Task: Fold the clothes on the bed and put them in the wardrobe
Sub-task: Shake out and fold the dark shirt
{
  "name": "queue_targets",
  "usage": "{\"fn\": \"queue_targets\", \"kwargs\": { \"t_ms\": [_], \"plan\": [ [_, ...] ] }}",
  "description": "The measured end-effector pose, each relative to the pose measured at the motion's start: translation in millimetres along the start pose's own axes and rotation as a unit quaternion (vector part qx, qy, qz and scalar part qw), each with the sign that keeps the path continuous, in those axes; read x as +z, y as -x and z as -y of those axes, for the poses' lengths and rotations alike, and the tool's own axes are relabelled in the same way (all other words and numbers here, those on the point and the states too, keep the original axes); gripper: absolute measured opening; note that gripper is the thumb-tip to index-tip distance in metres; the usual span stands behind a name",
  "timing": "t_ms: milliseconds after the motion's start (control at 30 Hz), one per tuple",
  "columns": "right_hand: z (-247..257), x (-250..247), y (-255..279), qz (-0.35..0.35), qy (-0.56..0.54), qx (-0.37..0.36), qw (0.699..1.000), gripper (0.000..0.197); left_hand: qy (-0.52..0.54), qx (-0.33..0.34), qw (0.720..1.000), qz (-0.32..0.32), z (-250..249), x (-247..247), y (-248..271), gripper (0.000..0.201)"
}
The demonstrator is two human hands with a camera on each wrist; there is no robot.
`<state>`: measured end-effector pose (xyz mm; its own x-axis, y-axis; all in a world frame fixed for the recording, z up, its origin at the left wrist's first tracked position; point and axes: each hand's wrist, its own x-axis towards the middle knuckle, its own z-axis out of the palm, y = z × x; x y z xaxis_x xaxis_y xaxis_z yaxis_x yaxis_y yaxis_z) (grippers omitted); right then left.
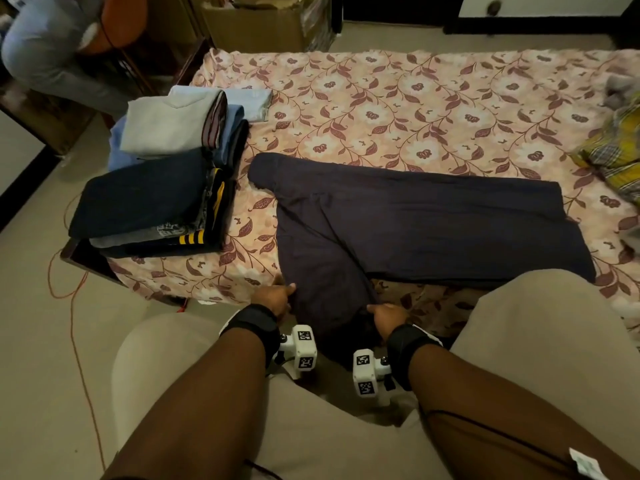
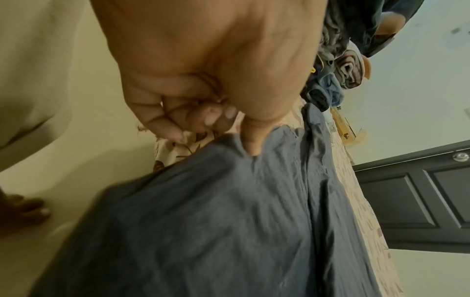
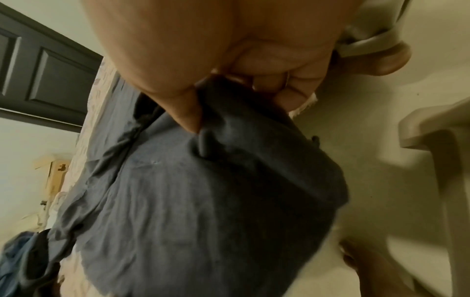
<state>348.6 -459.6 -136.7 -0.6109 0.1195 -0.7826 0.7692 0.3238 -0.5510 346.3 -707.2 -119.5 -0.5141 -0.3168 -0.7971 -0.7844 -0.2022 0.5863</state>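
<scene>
Floral bed [image 1: 433, 109] holds dark garment [image 1: 415, 230], pinched by both hands.

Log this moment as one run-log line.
step: folding | left hand: pinches garment | right hand: pinches garment | garment: hangs over bed edge | stacks: folded on bed

Cardboard box [image 1: 256, 26] on floor behind bed, orange cable [image 1: 74, 306] trailing across floor at left, dark panelled door [image 2: 417, 193] with round knob [image 2: 460, 156].
</scene>
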Motion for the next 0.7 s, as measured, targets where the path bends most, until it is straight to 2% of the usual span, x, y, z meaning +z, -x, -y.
{"fn": "queue_targets", "kwargs": {
  "t_ms": [33, 100, 133, 200, 233, 300, 333, 367, 400, 467, 500, 533, 567, 600, 633, 667, 700],
  "plan": [
    [1, -2, 2, 0.018, 0.017, 0.011, 1.0, 0.037, -0.015, 0.006, 1.0, -0.004, -2, 0, 5, 0.017],
    [-4, -2, 1, 0.056, 0.075, 0.013, 0.996, 0.035, 0.023, 0.006, 1.0, 0.008, -9, 3, 17, 0.009],
    [-6, 0, 2, 0.074, 0.11, 0.005, 0.991, 0.041, 0.051, 0.003, 0.999, 0.006, -12, 5, 20, 0.013],
    [-7, 1, 12, 0.088, 0.149, -0.003, 0.985, 0.064, 0.127, 0.013, 0.992, 0.013, -15, 7, 21, 0.036],
    [-9, 0, 16, 0.091, 0.173, -0.009, 0.981, 0.07, 0.15, 0.011, 0.988, 0.035, -14, 6, 18, 0.047],
    [-11, 0, 22, 0.111, 0.224, -0.025, 0.968, 0.074, 0.141, 0.002, 0.986, 0.091, -13, 8, 34, 0.047],
    [-12, 0, 25, 0.126, 0.233, -0.026, 0.964, 0.077, 0.1, -0.006, 0.988, 0.118, -7, 7, 37, 0.047],
    [-12, -1, 28, 0.147, 0.232, -0.036, 0.961, 0.076, 0.041, -0.016, 0.987, 0.154, -3, 7, 47, 0.058],
    [-10, 0, 31, 0.166, 0.233, -0.048, 0.957, 0.072, -0.047, -0.027, 0.982, 0.179, 5, 5, 48, 0.078],
    [-5, 2, 37, 0.198, 0.224, -0.077, 0.951, 0.059, -0.248, -0.025, 0.947, 0.203, 18, 2, 51, 0.114],
    [-1, 2, 40, 0.209, 0.207, -0.083, 0.952, 0.054, -0.33, -0.017, 0.921, 0.205, 21, 1, 48, 0.117],
    [3, 2, 41, 0.219, 0.18, -0.093, 0.954, 0.05, -0.391, -0.008, 0.9, 0.194, 16, -1, 52, 0.108],
    [8, 0, 43, 0.222, 0.146, -0.097, 0.959, 0.047, -0.412, 0.006, 0.891, 0.191, 12, -3, 52, 0.096],
    [12, -3, 44, 0.22, 0.099, -0.098, 0.965, 0.042, -0.401, 0.025, 0.895, 0.195, 4, -4, 56, 0.096],
    [17, -7, 44, 0.209, 0.042, -0.09, 0.973, 0.037, -0.344, 0.056, 0.915, 0.205, -6, -2, 61, 0.093],
    [22, -13, 44, 0.196, -0.029, -0.078, 0.977, 0.034, -0.236, 0.084, 0.946, 0.205, -15, 0, 68, 0.079],
    [27, -20, 46, 0.19, -0.108, -0.055, 0.974, 0.032, -0.113, 0.093, 0.968, 0.204, -23, 3, 75, 0.056]
  ]
}}
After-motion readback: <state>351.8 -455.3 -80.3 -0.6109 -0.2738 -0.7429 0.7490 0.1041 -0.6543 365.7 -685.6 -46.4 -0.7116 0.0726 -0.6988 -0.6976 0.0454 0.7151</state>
